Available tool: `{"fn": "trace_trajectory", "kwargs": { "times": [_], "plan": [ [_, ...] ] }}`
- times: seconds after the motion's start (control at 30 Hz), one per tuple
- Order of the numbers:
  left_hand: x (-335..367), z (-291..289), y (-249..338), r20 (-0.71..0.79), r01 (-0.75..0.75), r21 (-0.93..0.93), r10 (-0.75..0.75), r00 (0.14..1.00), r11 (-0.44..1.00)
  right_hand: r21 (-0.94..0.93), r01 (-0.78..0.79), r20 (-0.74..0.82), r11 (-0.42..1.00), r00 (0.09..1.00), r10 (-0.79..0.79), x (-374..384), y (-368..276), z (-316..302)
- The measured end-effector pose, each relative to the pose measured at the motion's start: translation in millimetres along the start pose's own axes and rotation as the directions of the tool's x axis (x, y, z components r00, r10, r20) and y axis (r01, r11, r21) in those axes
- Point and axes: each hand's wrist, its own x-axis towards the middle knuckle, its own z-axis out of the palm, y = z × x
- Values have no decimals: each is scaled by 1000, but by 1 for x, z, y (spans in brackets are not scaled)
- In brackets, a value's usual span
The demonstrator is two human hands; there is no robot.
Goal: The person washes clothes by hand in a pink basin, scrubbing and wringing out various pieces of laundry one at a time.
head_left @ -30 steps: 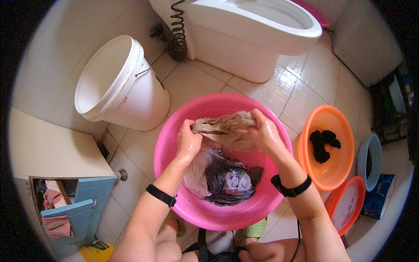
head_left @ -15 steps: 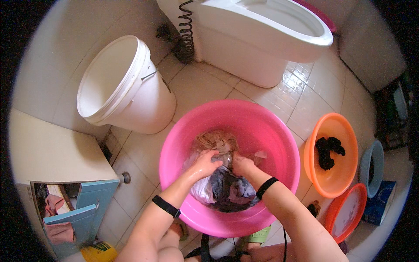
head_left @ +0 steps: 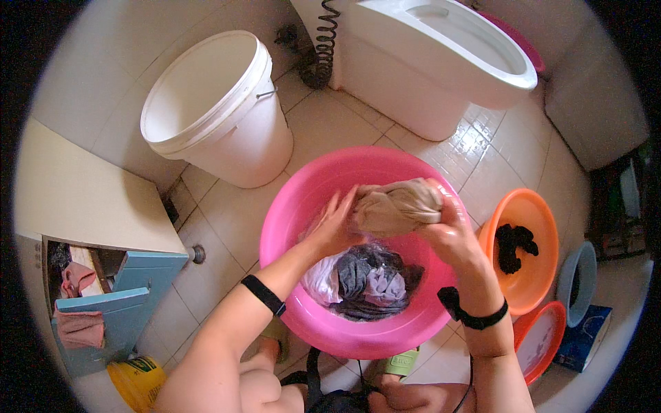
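Observation:
A wet, bunched beige cloth is held up above the pink basin. My right hand is closed around its right end. My left hand is at the cloth's left end, fingers stretched out and slightly blurred, seeming to touch it without gripping. Lower in the basin lies a pile of wet laundry: a white-lilac garment, a dark grey one and a pale purple patch of cloth. Black bands circle both my forearms.
A white bucket stands at the far left, a toilet beyond the basin. To the right are an orange basin with a black cloth, a red basin and a blue-grey basin. A cabinet with a blue door is left.
My hands were down in the laundry; now the beige cloth has been lifted out of the pile and raised, with my right hand gripping it. The view has shifted slightly.

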Motion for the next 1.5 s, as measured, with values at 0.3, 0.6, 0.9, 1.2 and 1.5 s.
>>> {"fn": "trace_trajectory", "kwargs": {
  "times": [0.3, 0.6, 0.9, 1.2, 1.5],
  "plan": [
    [40, -24, 19, -173, -98, -360, 37, 984, 928, -258, 44, -89, 965, 994, -69, 0, -23, -23],
    [43, 9, 2, 133, 112, 375, -172, 976, 920, -841, -472, -392, 265, 869, 303, -9, 167, -54],
    [38, 71, -34, 489, -96, 711, -392, 779, 697, -958, -255, -284, -132, 778, 561, -29, 274, -8],
    [48, 31, -29, 548, 37, 404, -274, 790, 914, -678, -568, -391, 467, 817, 425, -1, 171, -37],
    [53, 26, -61, 224, -123, -413, 232, 946, 902, -124, -64, -158, 990, 987, 44, 0, -13, 23]
  ]
}}
